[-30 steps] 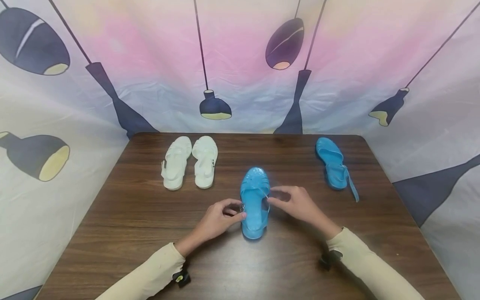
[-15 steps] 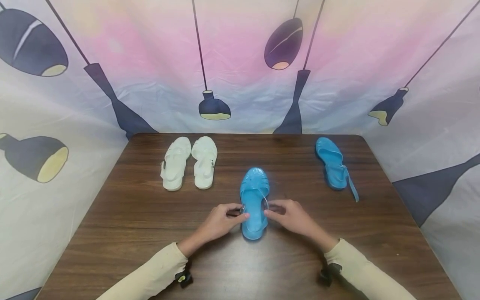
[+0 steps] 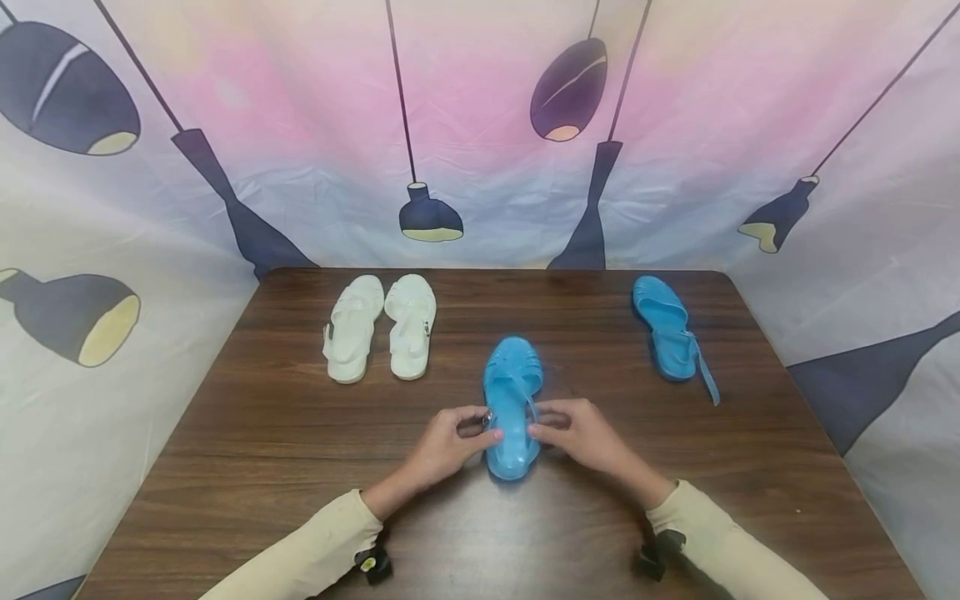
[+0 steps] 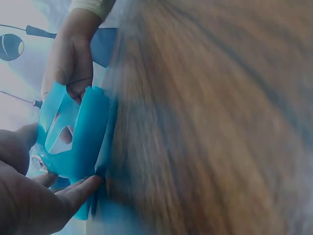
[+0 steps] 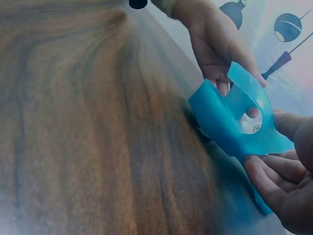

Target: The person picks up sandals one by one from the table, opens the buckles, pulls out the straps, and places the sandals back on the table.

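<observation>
Blue sandal (image 3: 513, 408) between left grip (image 3: 453, 442) and right grip (image 3: 583, 433), both clamped on its sides.

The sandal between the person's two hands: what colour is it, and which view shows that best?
Bright blue; the sandal shows best in the head view.

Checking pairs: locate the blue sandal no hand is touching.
In the head view, the blue sandal lies near the far right corner of the table, beyond the right hand.
</observation>
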Available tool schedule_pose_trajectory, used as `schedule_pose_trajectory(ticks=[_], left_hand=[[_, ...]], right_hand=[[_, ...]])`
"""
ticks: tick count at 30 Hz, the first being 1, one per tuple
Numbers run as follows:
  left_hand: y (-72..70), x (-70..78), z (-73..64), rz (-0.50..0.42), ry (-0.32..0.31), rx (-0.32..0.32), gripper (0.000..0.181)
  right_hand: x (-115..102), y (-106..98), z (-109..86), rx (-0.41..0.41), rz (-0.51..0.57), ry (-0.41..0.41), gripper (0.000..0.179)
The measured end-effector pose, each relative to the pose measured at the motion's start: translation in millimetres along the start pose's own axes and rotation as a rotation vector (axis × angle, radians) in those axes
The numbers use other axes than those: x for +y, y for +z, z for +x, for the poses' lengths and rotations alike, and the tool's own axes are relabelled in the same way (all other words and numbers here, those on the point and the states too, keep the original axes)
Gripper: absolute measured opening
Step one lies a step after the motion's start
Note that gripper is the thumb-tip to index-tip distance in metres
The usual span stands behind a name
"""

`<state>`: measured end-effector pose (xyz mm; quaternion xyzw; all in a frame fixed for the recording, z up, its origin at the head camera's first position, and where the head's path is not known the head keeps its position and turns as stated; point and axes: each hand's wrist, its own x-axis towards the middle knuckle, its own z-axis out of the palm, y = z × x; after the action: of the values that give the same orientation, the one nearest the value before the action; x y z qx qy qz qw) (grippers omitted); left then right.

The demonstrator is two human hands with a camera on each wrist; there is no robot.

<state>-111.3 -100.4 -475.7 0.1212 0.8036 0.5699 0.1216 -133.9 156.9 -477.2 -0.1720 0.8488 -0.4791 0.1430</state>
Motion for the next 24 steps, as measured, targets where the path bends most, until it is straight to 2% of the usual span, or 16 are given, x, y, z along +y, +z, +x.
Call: schedule_pose_trajectory(ticks=[6, 10, 15, 19, 24], left_hand=[[5.4, 2.0, 1.9, -0.185, -0.04, 0.017, 0.057], [9.5, 5.0, 7.4, -0.272, -0.02, 0.035, 0.054], [14.3, 13.1, 18.0, -0.364, -0.005, 0.061, 0.05], [18.8, 21.2, 30.5, -0.377, 0.013, 0.107, 0.047], [25.2, 29.7, 52.0, -0.323, 0.079, 0.144, 0.046]], right_hand=[[0, -6, -0.7, 0.026, 0.038, 0.013, 0.051], [-3, -14, -0.4, 0.05, 0.04, 0.004, 0.052], [-9, -29, 0.6, 0.084, 0.039, 0.032, 0.055], [-15, -44, 2.3, 0.105, 0.047, 0.068, 0.061], [-18, -65, 4.8, 0.136, 0.017, 0.092, 0.068]])
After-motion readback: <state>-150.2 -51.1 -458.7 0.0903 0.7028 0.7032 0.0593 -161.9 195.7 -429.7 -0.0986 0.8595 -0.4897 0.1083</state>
